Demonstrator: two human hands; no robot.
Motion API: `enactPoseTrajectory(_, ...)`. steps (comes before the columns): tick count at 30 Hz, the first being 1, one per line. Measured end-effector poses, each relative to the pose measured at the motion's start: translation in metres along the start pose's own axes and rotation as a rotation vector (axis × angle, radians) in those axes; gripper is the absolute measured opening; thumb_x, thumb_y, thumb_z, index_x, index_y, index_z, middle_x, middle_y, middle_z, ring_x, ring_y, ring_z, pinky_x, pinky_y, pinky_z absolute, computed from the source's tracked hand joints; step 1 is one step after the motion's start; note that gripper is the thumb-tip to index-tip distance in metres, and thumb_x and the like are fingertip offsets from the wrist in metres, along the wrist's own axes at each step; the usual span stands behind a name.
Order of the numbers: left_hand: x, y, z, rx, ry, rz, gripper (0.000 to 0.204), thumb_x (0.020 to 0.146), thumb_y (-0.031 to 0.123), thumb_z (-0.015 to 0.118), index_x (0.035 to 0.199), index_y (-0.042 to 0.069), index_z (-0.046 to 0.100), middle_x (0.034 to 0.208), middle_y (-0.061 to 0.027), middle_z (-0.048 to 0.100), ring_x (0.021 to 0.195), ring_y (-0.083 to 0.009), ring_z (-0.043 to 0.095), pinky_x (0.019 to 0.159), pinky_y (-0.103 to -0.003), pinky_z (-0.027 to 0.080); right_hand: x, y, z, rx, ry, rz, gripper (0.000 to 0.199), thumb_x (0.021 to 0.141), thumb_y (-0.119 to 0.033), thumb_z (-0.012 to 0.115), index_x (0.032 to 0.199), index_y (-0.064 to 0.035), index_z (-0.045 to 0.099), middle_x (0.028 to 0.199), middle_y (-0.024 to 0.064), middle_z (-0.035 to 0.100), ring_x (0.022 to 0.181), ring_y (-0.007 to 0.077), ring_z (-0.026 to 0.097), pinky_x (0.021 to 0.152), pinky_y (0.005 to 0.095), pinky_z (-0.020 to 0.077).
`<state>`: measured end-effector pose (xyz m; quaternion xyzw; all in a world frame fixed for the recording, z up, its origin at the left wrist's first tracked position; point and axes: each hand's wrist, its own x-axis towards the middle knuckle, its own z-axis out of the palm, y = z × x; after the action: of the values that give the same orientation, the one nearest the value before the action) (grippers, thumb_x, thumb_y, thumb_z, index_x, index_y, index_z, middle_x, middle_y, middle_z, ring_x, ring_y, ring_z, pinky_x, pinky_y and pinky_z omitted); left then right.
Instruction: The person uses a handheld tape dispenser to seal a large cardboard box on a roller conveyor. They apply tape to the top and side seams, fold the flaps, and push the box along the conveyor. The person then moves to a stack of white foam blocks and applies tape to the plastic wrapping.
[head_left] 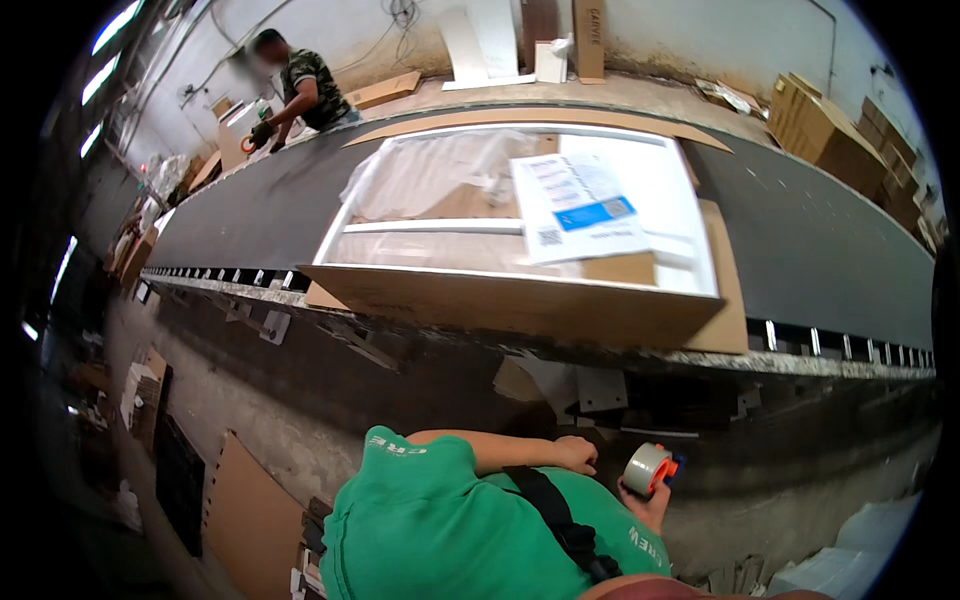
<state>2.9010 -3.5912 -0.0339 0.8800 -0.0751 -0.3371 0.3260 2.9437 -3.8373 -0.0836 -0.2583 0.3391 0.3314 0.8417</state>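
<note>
My left hand point(577, 455) is held in front of my body with its fingers curled in, and nothing shows in it. My right hand point(649, 504) grips a tape dispenser point(652, 468) with a wide roll of tape, an orange hub and a blue part. Ahead of both hands, apart from them, an open cardboard carton point(500, 300) rests on the conveyor belt. White foam point(690, 200) lines its edges. Inside lie brown panels under clear plastic film point(430, 180). A white printed sheet point(575, 185) with a blue block lies on top.
The dark conveyor belt point(830, 245) runs left to right, with rollers along its near edge. At the far left a person point(318, 92) in a camouflage shirt leans over it. Large cartons point(825, 130) stand behind at right. Flat cardboard point(250, 510) lies at lower left.
</note>
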Motion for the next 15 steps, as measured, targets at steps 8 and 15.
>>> enactPoseTrajectory(8, 0.146, 0.146, 0.004, 0.129, -0.073, 0.133, 0.035, 0.081, 0.037, 0.064, 0.106, 0.013, 0.069, 0.100, -0.0136, 0.068, 0.095, -0.0306, 0.064, 0.083, -0.043, 0.051, -0.031, -0.175, -0.113, 0.261, -0.021, -0.092, 0.044, 0.087, -0.027, 0.049, 0.130, -0.0141, 0.049, 0.131, 0.0101, 0.050, 0.117, 0.0328, 0.048, 0.094, 0.0553, 0.0402)
enactPoseTrajectory(15, 0.302, 0.234, -0.026, -0.185, -0.167, 0.048, 0.036, 0.089, 0.027, 0.066, 0.111, -0.002, 0.064, 0.096, -0.0095, 0.070, 0.088, -0.0138, 0.065, 0.078, -0.026, 0.050, -0.025, -0.292, -0.183, 0.558, 0.159, -0.265, 0.048, 0.085, -0.013, 0.054, 0.131, -0.0141, 0.044, 0.135, 0.0167, 0.042, 0.122, 0.0366, 0.045, 0.096, 0.0613, 0.0412)
